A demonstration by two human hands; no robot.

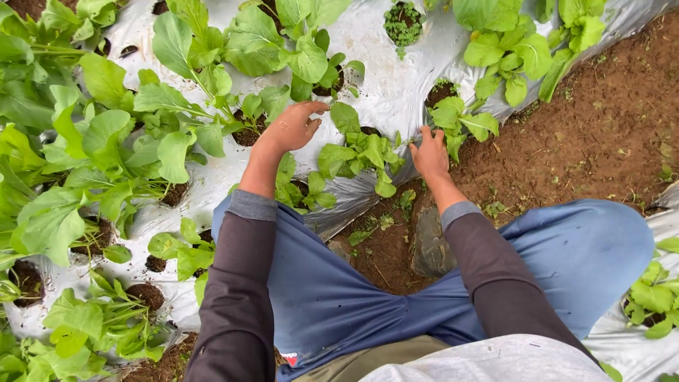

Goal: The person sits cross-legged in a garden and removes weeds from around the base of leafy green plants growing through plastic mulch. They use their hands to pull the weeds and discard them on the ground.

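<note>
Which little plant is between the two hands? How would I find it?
Look at the silvery plastic sheet covering the garden bed, dotted with round planting holes. Between the left hand and the right hand grows a small leafy green seedling. Unlike its neighbours, it sits at the sheet's edge, beside the bare brown soil path.
</note>
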